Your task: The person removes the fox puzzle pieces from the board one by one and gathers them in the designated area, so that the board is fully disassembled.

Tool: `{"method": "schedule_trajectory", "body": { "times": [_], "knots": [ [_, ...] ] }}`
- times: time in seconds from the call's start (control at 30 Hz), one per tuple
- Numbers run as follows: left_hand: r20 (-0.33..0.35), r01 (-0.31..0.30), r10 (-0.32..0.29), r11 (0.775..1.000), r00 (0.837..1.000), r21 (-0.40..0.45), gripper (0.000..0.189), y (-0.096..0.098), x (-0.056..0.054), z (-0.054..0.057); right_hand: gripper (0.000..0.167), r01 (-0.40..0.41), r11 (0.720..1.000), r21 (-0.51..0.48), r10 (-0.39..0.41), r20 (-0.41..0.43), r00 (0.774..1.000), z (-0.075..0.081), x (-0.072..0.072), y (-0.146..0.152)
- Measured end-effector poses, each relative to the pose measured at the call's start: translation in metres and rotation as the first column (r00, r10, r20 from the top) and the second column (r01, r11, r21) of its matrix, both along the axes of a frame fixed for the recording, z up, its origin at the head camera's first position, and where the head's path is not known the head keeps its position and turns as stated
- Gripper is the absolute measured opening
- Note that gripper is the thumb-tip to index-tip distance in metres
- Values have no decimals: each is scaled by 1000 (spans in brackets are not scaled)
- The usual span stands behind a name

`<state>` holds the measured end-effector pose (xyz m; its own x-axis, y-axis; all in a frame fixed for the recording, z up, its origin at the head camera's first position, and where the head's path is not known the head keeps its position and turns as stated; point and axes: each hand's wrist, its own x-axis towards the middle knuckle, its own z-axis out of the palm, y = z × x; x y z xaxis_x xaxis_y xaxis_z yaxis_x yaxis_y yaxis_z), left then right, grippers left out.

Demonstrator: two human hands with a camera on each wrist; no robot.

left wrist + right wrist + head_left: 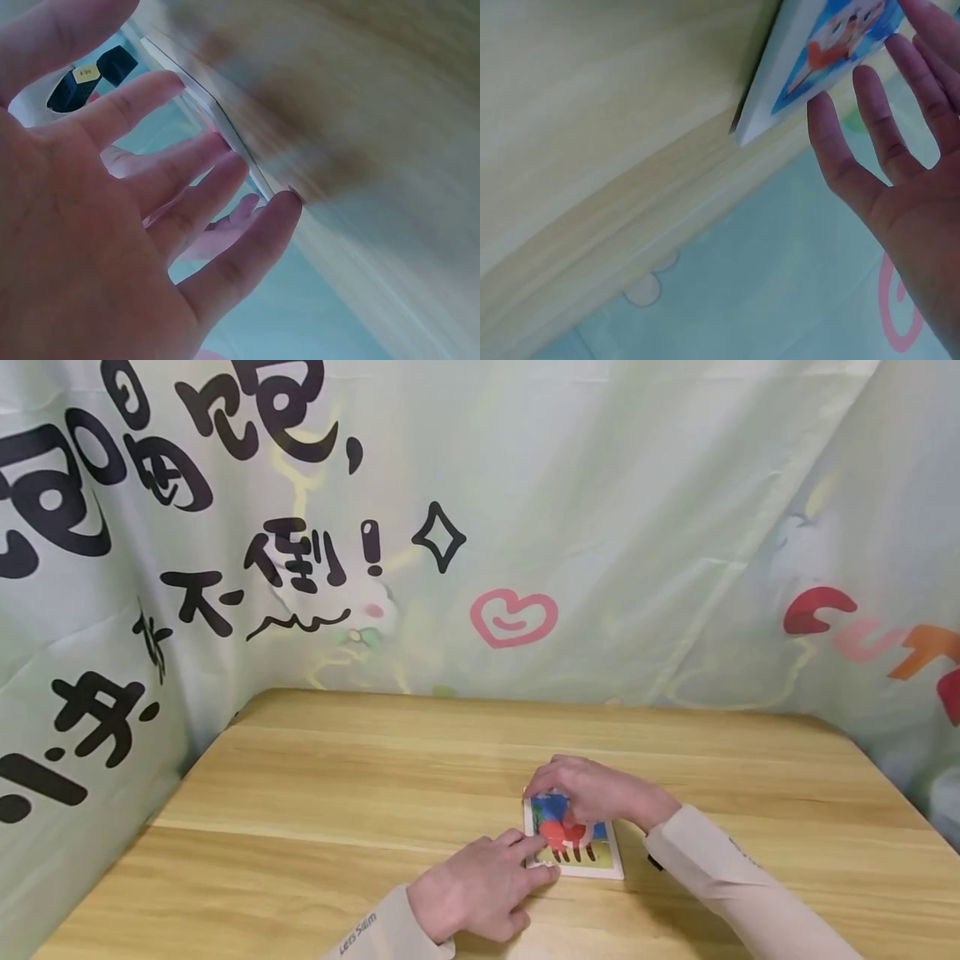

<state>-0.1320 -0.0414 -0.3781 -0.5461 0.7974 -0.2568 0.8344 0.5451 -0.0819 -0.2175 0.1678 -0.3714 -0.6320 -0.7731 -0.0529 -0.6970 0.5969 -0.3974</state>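
Note:
A small, flat picture board (602, 853) with a white border lies on the wooden table; its picture shows a red animal with dark legs on blue and yellow. My left hand (483, 887) lies at the board's near left corner, its fingers spread and fairly straight, with fingertips touching the edge. Over the board's upper part reaches my right hand (600, 787), fingertips at the far left corner and thumb above the picture. In the right wrist view its fingers (829, 135) look extended and slightly bent against the board's face. Part of the picture is hidden beneath this hand.
The wooden table (337, 777) has rounded far corners. A pale printed curtain (637, 527) hangs behind and beside it, with black lettering on the left. A small black device (79, 84) with a yellow label sits by the right wrist.

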Motion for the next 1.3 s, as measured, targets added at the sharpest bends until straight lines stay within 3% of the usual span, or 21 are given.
{"method": "schedule_trajectory", "body": {
  "times": [0.33, 0.73, 1.3],
  "knots": [
    [-21, 12, -11, 1000, 1000, 25, 64, 1, 0, 0, 52, 35, 999, -11, -35, 57, 998, 0, -5, 1],
    [-49, -18, 18, 1000, 999, 14, 72, 6, -2, 2, 47, -29, 994, -103, 53, 235, 970, 0, -18, 0],
    [-32, -26, 26, 1000, 999, 1, 76, 5, -2, 1, 54, -26, 995, -100, 50, 253, 966, -4, -18, -2]
  ]
}}
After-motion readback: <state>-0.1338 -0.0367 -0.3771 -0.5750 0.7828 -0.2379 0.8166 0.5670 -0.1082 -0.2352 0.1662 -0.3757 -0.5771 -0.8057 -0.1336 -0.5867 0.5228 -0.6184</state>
